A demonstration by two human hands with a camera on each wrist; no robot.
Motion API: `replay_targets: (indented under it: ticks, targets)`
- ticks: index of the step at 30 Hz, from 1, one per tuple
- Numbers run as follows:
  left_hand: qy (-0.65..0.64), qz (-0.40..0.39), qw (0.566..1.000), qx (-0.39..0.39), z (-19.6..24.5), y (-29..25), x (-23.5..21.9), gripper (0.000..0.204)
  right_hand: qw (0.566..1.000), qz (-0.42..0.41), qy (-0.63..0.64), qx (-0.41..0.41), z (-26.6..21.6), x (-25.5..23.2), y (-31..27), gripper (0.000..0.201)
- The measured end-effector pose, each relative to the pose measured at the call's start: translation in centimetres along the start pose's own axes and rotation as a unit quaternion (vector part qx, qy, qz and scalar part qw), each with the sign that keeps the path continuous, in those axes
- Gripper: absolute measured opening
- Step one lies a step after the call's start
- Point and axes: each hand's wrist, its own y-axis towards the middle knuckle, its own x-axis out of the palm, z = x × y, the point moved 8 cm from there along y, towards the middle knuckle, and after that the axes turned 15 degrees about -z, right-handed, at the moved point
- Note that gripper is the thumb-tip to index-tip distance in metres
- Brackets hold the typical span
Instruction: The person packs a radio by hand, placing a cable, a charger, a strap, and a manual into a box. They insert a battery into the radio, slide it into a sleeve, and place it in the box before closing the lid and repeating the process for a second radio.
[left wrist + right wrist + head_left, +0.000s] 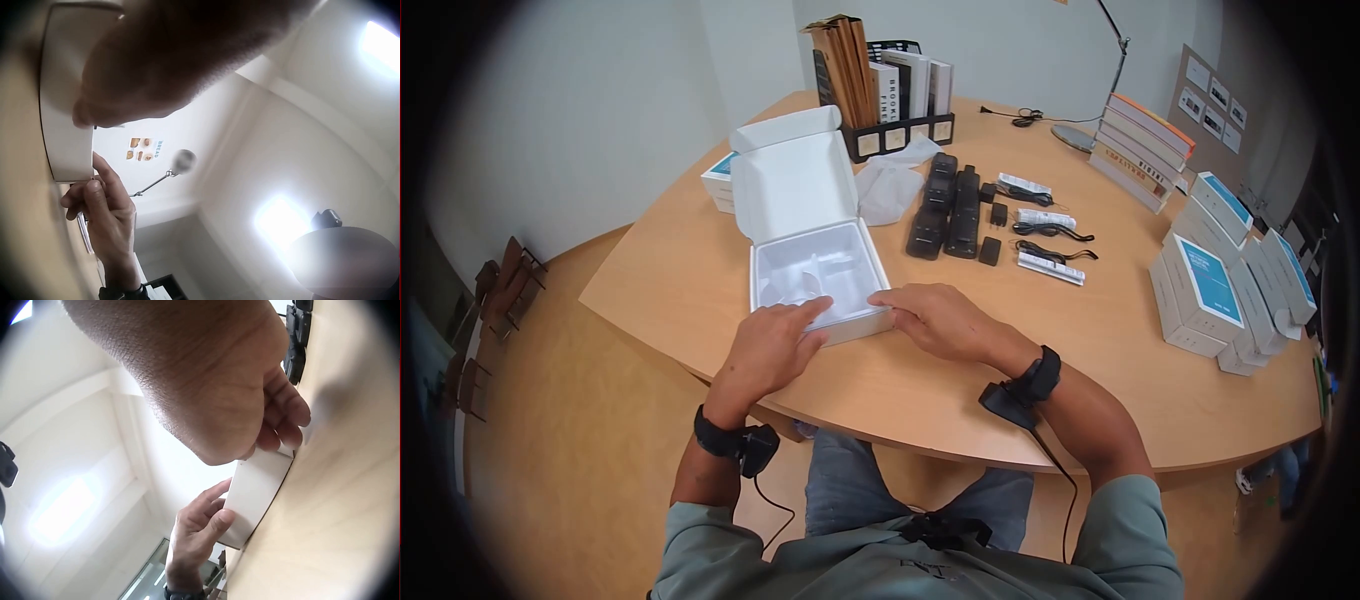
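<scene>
A white box (858, 330) lies at the table's near edge, its lid (790, 175) raised away from the person. Inside is whitish, partly translucent lining (788, 288). The left hand (770, 345) holds the front wall near the left, fingers over the rim; in the right wrist view this hand (194, 534) has its thumb against the box's outer face (257, 490). At the front right corner the right hand (945, 320) grips the wall; the left wrist view shows its thumb and fingers (109, 219) at the box end (67, 94).
Black devices (963, 212), small black blocks (998, 214), and cables with white packets (1045, 218) lie right of the lid. Translucent bags (890, 190) and a file rack (905, 132) stand behind. Stacked books (1140, 150) and several white boxes (1200, 290) are at the right.
</scene>
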Motion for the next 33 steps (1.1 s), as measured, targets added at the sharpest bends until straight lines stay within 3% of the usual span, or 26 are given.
replay_targets:
  ticks: [2, 4, 6, 8, 10, 12, 13, 15, 18, 22, 24, 28, 33]
  targets:
    - [-0.011, -0.025, 0.999, -0.016, 0.4, 0.3, 0.0, 0.046, 0.999, -0.021, 0.03, 0.021, -0.2, -0.6, -0.2, 0.031]
    - [0.092, 0.15, 0.981, 0.079, 3.1, -0.8, -2.7, 0.048, 0.996, -0.041, 0.061, 0.041, 0.3, -1.6, -0.4, 0.031]
    - [0.068, 0.192, 0.974, 0.099, 4.7, -0.1, -3.7, 0.043, 0.996, -0.008, 0.038, 0.078, 1.5, -3.8, -1.0, 0.032]
    - [-0.041, 0.186, 0.969, 0.155, 6.0, 1.1, -3.5, 0.034, 0.993, 0.005, 0.032, 0.113, 3.8, -5.7, -1.9, 0.029]
    - [-0.072, 0.183, 0.96, 0.198, 7.8, 2.7, -2.2, 0.025, 0.986, 0.1, -0.051, 0.124, 6.8, -8.8, -3.7, 0.026]
    - [-0.095, 0.066, 0.947, 0.3, 11.3, 4.1, 0.3, 0.021, 0.963, 0.129, -0.062, 0.228, 9.8, -11.1, -6.0, 0.026]
    - [-0.099, 0.066, 0.945, 0.305, 12.4, 4.8, 1.0, 0.021, 0.961, 0.129, -0.066, 0.234, 10.6, -11.6, -6.8, 0.026]
    - [-0.042, -0.005, 0.928, 0.37, 15.5, 6.1, 3.8, 0.017, 0.952, 0.146, -0.053, 0.265, 12.0, -12.8, -8.6, 0.026]
    - [-0.038, -0.07, 0.936, 0.344, 17.3, 8.3, 6.8, 0.02, 0.94, 0.137, -0.068, 0.304, 12.9, -14.5, -10.2, 0.026]
    - [-0.06, -0.074, 0.943, 0.319, 17.4, 10.1, 9.4, 0.02, 0.943, 0.118, -0.134, 0.281, 14.7, -15.7, -10.0, 0.026]
    - [-0.133, -0.045, 0.943, 0.302, 16.4, 10.3, 9.4, 0.018, 0.931, 0.039, -0.197, 0.305, 16.1, -15.0, -9.5, 0.026]
    - [-0.177, -0.025, 0.944, 0.276, 15.0, 11.0, 9.5, 0.017, 0.911, -0.034, -0.161, 0.377, 18.3, -14.5, -9.7, 0.029]
    - [-0.195, -0.029, 0.942, 0.272, 14.8, 11.1, 9.4, 0.015, 0.91, -0.139, -0.129, 0.37, 17.0, -12.7, -10.1, 0.061]
